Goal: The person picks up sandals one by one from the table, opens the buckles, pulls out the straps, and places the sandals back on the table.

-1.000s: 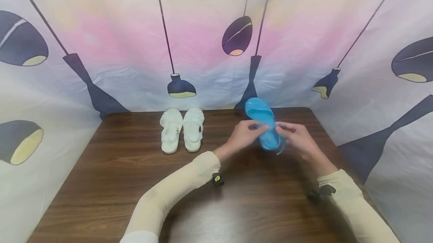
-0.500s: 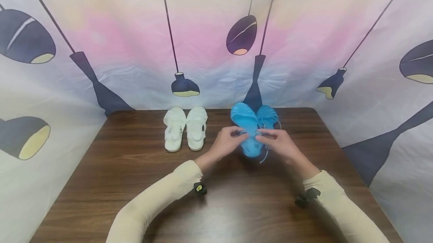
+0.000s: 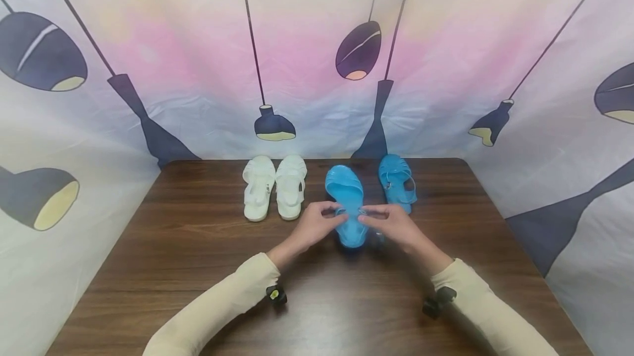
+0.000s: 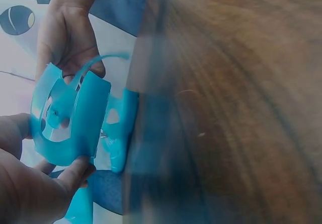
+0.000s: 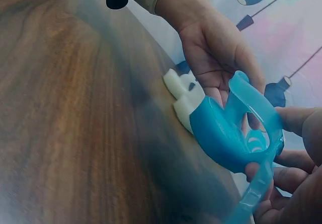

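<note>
A blue jelly sandal (image 3: 351,193) is held over the table between both hands, its toe pointing away. On its left side the left hand (image 3: 314,225) pinches it near the heel between thumb and fingers. The right hand (image 3: 395,227) grips the opposite side the same way. From the right wrist view, a loose strap (image 5: 256,189) hangs down past the right fingers. The heel (image 4: 88,128) faces the left wrist camera, above the tabletop. Behind the right hand, a second blue sandal (image 3: 395,169) stands on the table, its heel partly covered by the hand.
Two white sandals (image 3: 259,188) stand side by side near the table's back edge, left of the hands. The brown wooden table (image 3: 198,246) meets a curtain (image 3: 317,59) printed with hanging lamps at the back and sides.
Both hands have carried the blue sandal left and toward the person. The second blue sandal, hidden behind it a second ago, now shows. The head view has shifted slightly.
</note>
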Tool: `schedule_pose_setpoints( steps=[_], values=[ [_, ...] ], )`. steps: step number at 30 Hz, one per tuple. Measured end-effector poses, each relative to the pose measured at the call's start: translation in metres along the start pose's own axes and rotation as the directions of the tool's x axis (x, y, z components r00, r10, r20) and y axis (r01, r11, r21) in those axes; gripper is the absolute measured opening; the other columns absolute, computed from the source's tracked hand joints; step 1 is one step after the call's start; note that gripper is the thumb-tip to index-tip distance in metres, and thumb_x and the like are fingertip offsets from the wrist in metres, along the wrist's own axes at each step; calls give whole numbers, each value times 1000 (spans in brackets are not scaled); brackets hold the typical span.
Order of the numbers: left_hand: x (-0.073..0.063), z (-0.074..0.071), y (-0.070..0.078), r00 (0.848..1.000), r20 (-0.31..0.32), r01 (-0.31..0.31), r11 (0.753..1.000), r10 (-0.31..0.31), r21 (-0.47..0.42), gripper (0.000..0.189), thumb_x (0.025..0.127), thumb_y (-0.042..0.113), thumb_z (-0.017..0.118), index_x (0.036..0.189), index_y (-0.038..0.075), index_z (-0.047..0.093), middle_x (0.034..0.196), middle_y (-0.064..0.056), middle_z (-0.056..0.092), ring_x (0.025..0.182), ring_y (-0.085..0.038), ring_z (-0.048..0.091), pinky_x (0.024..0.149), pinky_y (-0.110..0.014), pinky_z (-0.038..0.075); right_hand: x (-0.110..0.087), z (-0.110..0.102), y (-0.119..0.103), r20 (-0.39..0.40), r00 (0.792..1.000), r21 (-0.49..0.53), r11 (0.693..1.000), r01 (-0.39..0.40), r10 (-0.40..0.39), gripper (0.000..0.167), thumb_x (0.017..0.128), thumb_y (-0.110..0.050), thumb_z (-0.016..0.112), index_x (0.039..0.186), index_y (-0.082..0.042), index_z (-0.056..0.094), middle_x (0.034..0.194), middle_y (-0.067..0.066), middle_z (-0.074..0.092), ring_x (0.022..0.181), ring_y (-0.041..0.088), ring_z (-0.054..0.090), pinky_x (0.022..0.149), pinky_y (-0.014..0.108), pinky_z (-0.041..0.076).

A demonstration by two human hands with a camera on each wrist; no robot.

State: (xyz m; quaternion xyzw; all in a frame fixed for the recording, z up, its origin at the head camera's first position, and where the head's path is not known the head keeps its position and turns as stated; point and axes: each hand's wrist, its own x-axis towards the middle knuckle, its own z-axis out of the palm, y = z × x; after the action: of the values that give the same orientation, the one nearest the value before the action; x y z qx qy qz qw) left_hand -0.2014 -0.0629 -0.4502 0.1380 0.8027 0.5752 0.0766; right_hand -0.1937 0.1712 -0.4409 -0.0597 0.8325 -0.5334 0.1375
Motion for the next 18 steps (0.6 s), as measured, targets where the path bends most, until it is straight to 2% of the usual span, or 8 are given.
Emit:
schedule_pose_setpoints(
  steps=[4,9,14,18],
  values=[
    [-8,0,-9,999,11,31,999,-31,-27,34,96,24,73,119,1,71,123,-16,71,113,-28,70,91,-38,58,-1,8,6,15,1000,-1,1000,-17,17,55,91,-43,77,132,-7,68,135,16,66,123,32,65,100,51,52],
    [-17,1,-20,998,12,68,998,-67,-13,34,95,25,74,118,1,71,121,-14,72,110,-25,71,88,-36,59,-3,17,13,48,997,-2,998,-60,60,53,91,-44,77,131,-10,69,134,13,66,124,31,63,101,51,52],
    [-23,3,-27,997,9,75,997,-75,-6,34,94,25,74,117,0,72,119,-13,73,105,-20,70,85,-31,58,-4,24,19,59,995,-13,997,-80,81,53,91,-45,77,130,-10,70,132,12,68,122,31,64,100,51,53],
    [-26,3,-30,997,8,71,997,-71,-4,33,94,23,74,116,-1,73,115,-12,74,93,-13,67,79,-26,56,-5,27,21,57,994,-20,995,-95,96,54,90,-44,78,129,-8,70,130,13,69,119,30,66,96,49,55]
  ],
)
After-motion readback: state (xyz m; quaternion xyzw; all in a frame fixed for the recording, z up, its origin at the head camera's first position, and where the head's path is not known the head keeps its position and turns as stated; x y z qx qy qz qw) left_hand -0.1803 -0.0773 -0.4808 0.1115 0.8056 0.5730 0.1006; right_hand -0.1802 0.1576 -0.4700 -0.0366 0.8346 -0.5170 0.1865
